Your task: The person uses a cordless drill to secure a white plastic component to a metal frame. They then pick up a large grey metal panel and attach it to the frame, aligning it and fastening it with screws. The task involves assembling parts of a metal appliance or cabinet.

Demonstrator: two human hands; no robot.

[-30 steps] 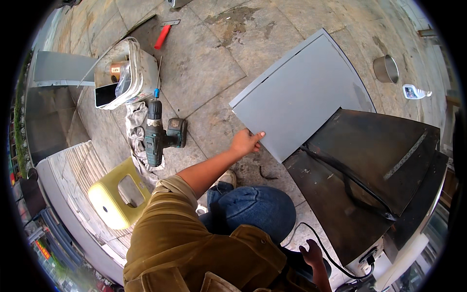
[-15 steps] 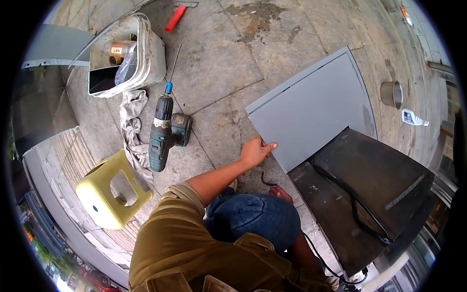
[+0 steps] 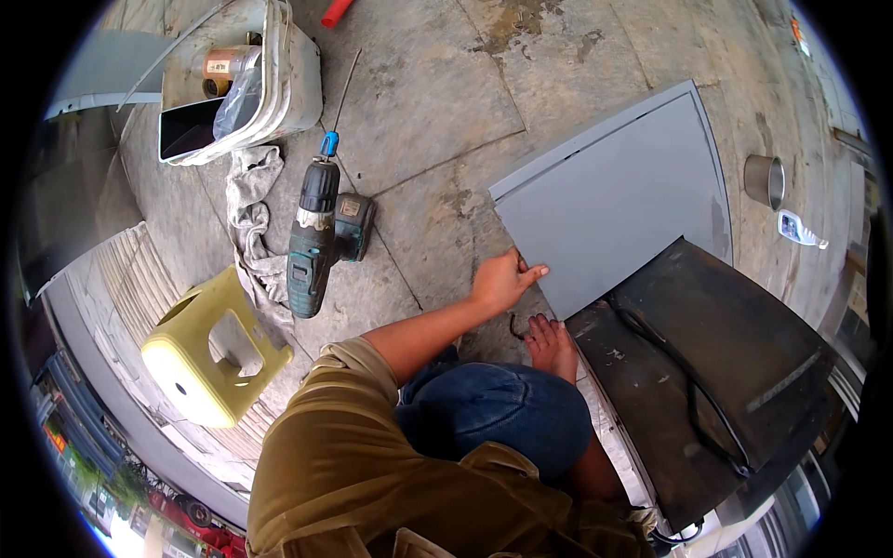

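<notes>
My left hand (image 3: 505, 281) is closed at the near-left edge of a flat grey panel (image 3: 619, 195), its thumb on the edge and the other fingers curled, partly out of sight. My right hand (image 3: 552, 348) is just below it, palm up with fingers extended and nothing in them. It is beside the near corner of a dark, scuffed metal-looking box (image 3: 707, 363), which meets the grey panel. A black power cord (image 3: 662, 349) lies across the box top. A short dark cable piece (image 3: 514, 325) shows on the floor by my right fingertips.
A cordless drill (image 3: 313, 237) with a long bit is at left, beside a crumpled rag (image 3: 249, 209). Farther out are a white bucket (image 3: 296, 84) holding items, a yellow stool (image 3: 191, 358), a red-handled tool (image 3: 335, 13), a metal cup (image 3: 764, 181) and a spray bottle (image 3: 798, 229).
My right hand has come up from beside my knee and its fingers have spread. My left hand stays at the panel edge. The whole view has shifted slightly.
</notes>
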